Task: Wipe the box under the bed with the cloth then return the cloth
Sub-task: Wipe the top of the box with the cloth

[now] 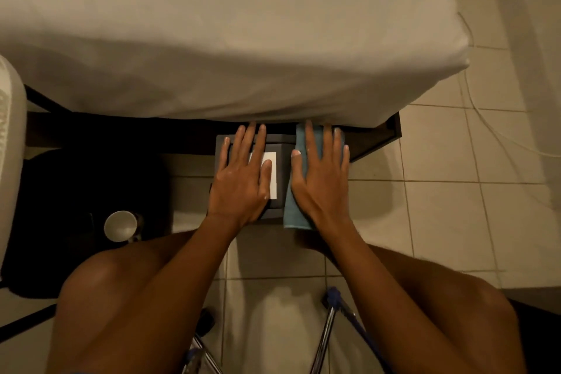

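From the head camera, looking down: a dark grey box (277,147) sits on the tiled floor (440,191) at the centre of the frame, its far end tucked under the edge of the bed (227,39), whose pale sheet fills everything from 10 to 2 o'clock. A white label (271,173) lies on the box lid.

The left hand (243,173) rests flat on the lid, palm down, fingers (246,143) spread and straight, grasping nothing; the thumb lies across the label.

Just at 3 o'clock from it, the right hand (321,173) presses flat on a blue cloth (296,209), fingers extended and splayed rather than curled around it. The cloth covers the right side of the box, its near end hanging past the lid's front edge.

At 8 o'clock, in shadow, a white cup (120,225) stands on the floor. Bare knees and metal chair legs (326,337) fill 6 o'clock.
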